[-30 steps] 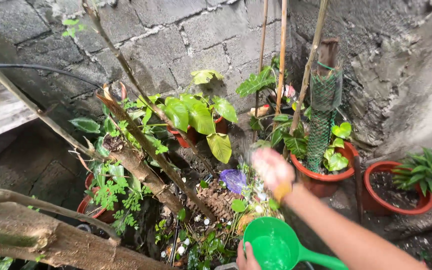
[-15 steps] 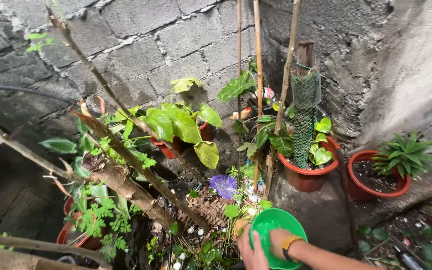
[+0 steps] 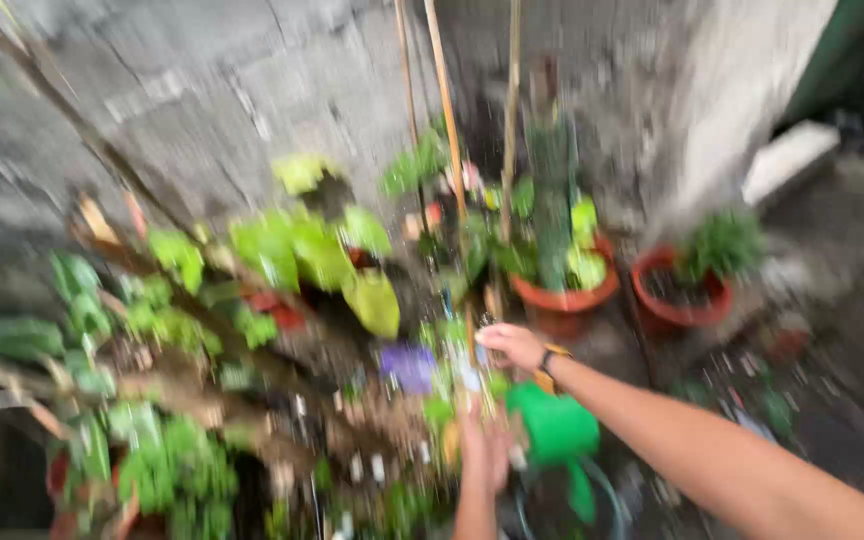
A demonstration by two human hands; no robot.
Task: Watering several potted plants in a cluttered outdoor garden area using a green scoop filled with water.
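The whole frame is motion-blurred. My right hand [image 3: 512,344], with a yellow band on its wrist, reaches out flat over the low plants, fingers loosely spread and holding nothing. Just below it is a green plastic water dipper [image 3: 555,424] with its handle pointing down. My left hand [image 3: 485,447] comes up from the bottom edge and holds the dipper at its left rim. A purple leaf or flower [image 3: 410,366] lies among the plants to the left of both hands.
Two orange pots [image 3: 564,298] [image 3: 682,311] with green plants stand at the back right against a grey block wall [image 3: 202,100]. Bamboo stakes [image 3: 444,110] rise behind them. Leafy plants and bare branches [image 3: 162,390] crowd the left side.
My right hand has come out of the dipper and stretched forward over the plants. The view has swung to the right and blurred; my left hand stays on the dipper.
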